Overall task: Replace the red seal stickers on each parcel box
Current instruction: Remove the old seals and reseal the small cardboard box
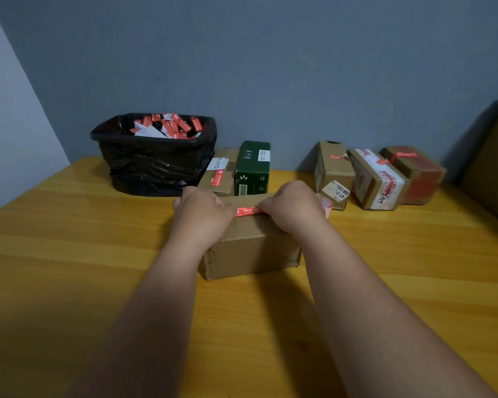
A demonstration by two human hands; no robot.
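Head view: we press a red sticker (246,211) across the top seam of the box (250,248) at the middle of the surface (69,254), the left hand (200,216) on one end and the right hand (292,209) on the other. To do this well, we judge, the strip should lie straight over the seam and be rubbed flat from the middle outward, so that no edge lifts. Our left fingers curl down over the box top at the sticker's end; the right fingers pinch or pin its other end, though the tips are hidden. A pale strip (327,206) shows just beyond the right hand. The bin (156,168) behind holds discarded stickers; more parcels (377,179) wait by the wall.
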